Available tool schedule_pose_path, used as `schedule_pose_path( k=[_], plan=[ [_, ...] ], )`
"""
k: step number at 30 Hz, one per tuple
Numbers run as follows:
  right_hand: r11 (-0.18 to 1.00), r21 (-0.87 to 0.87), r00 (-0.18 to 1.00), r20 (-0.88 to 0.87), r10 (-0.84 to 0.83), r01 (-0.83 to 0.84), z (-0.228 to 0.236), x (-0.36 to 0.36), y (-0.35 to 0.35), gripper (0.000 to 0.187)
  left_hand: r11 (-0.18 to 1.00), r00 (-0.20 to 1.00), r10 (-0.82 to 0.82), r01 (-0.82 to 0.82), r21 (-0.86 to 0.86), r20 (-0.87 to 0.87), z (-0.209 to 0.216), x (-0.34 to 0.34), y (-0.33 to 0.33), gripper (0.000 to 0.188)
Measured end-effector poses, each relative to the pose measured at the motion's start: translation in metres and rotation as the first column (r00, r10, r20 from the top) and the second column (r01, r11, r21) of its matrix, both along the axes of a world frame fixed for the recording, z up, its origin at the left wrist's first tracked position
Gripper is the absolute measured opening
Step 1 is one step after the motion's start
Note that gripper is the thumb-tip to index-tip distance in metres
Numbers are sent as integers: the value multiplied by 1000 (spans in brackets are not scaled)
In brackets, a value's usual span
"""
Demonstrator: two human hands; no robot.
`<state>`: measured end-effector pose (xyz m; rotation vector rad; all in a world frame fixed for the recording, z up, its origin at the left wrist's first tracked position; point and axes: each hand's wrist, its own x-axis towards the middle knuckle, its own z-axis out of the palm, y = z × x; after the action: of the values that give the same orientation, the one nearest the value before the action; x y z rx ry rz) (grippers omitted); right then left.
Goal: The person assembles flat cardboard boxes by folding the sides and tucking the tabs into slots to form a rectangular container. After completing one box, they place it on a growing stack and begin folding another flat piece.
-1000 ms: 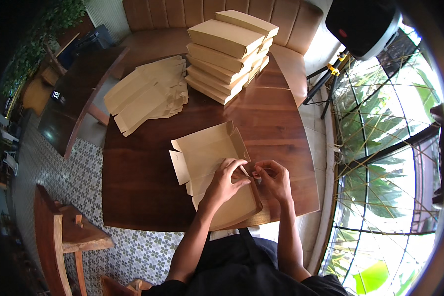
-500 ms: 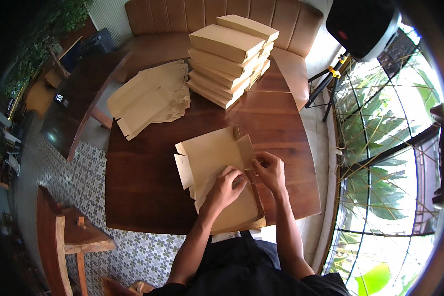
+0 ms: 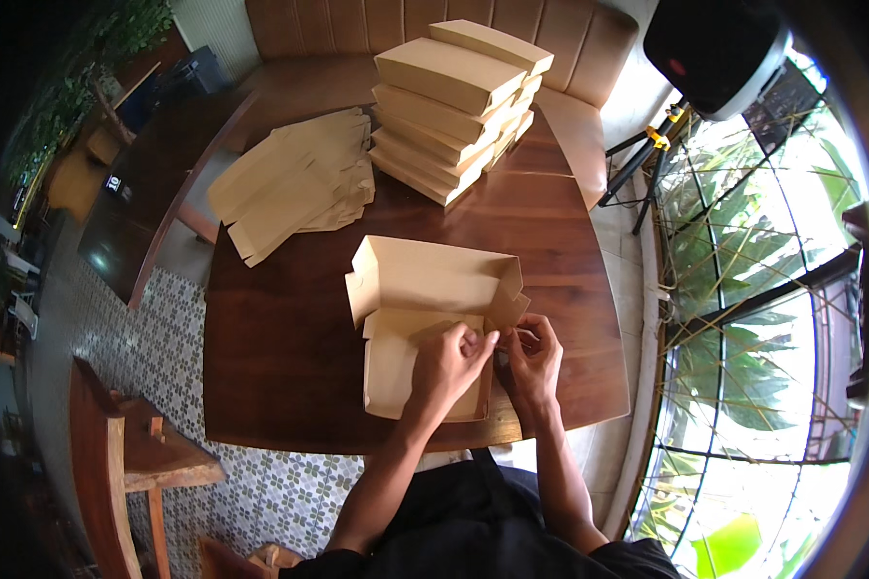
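A brown cardboard box [image 3: 396,372], partly folded, lies on the dark wooden table in front of me. Its lid panel [image 3: 434,275] stands up along the far side, with side flaps at both ends. Over the right part of the tray, my left hand [image 3: 446,365] is closed, thumb and finger pinching at the right side wall. My right hand [image 3: 535,359] grips the same right corner from outside, just below the lid's right flap [image 3: 507,307]. The fingers hide the exact spot where the cardboard is held.
Folded boxes [image 3: 444,106] rise in a tall stack at the table's far side. Left of them lies a pile of flat cardboard blanks [image 3: 290,179]. Behind is a brown padded bench [image 3: 357,39]; a wooden chair [image 3: 154,454] stands at left, and a tripod [image 3: 652,145] at right.
The lid panel has swung up from lying nearly flat to standing at the far side. Both hands have moved slightly toward the right corner, the left one to the right, the right one down.
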<state>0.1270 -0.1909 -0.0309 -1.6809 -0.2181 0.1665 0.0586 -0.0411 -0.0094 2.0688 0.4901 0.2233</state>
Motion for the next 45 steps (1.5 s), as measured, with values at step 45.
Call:
schedule_pose_path(
  k=[45],
  plan=[
    [984,-71,955,-262,140,-164,22,11,-36,35,944,950,-281,248,216,136,1,-24,22,18]
  ],
)
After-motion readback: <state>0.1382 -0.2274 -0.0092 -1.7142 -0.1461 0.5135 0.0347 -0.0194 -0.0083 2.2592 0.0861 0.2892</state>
